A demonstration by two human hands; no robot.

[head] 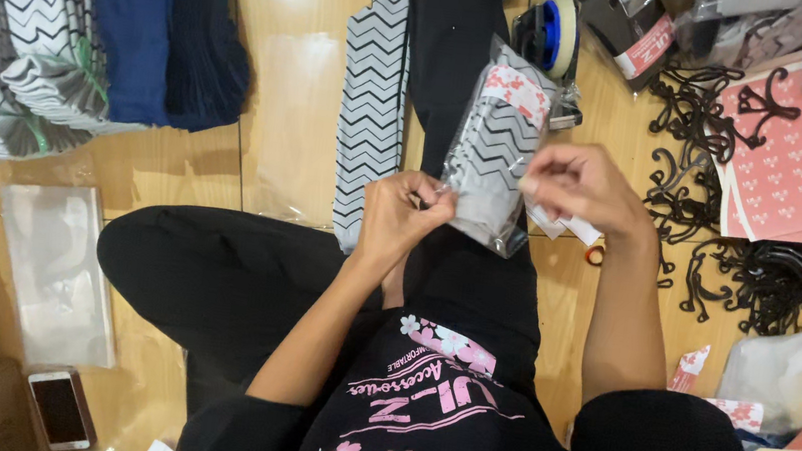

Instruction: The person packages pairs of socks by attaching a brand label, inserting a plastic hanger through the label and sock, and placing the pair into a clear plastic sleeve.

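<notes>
A clear plastic bag (496, 146) holding a folded grey zigzag-patterned cloth with a pink card at its top is held up over my lap. My left hand (404, 218) pinches the bag's lower left edge. My right hand (581, 188) grips its right side, fingers curled, with white paper strips sticking out beneath it. I sit cross-legged on a wooden floor in black trousers.
A loose zigzag cloth strip (371, 111) lies flat ahead. Folded zigzag and blue fabrics (71, 27) pile at the far left. A tape dispenser (552, 31), black plastic hangers (757, 276) and pink cards (796, 160) lie to the right. Empty clear bags (58, 272) and a phone (61, 408) sit left.
</notes>
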